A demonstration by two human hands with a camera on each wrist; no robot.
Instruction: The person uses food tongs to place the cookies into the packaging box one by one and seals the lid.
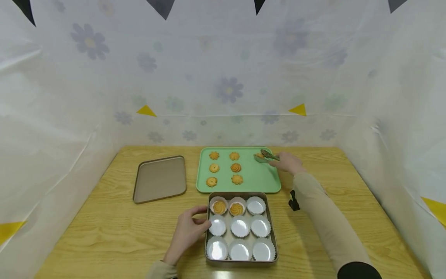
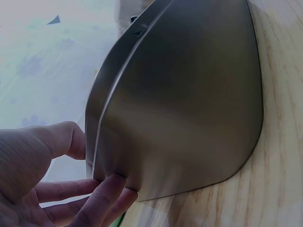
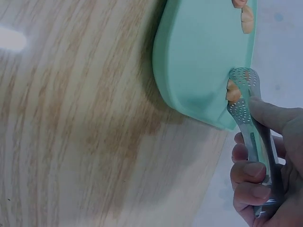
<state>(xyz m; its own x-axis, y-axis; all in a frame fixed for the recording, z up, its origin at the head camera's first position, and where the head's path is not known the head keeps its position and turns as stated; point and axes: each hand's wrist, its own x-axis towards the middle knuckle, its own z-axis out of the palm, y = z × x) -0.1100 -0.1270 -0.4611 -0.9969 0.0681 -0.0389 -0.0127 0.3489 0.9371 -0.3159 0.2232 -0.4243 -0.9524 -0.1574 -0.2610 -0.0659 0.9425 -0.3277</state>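
Observation:
My left hand (image 1: 188, 229) holds the left side of a deep metal baking pan (image 1: 241, 263), thumb at the rim and fingers against the outer wall (image 2: 189, 118). White paper cups (image 1: 239, 226) line the pan in rows. Two swirled cookies (image 1: 219, 207) sit in the back left and back middle cups; the other cups hold none. My right hand (image 1: 288, 162) grips metal tongs (image 3: 255, 137) with perforated ends. Between the tong ends, over the back right part of the green tray (image 1: 258, 179), is a cookie (image 3: 232, 92). Whether it touches the tray is unclear.
Several more cookies (image 1: 235, 167) lie in two columns on the left and middle of the green tray, behind the pan. A flat brown metal tray (image 1: 161, 179) lies at left on the wooden table (image 1: 115, 232). Patterned white sheeting (image 1: 230, 58) encloses the table's back and sides.

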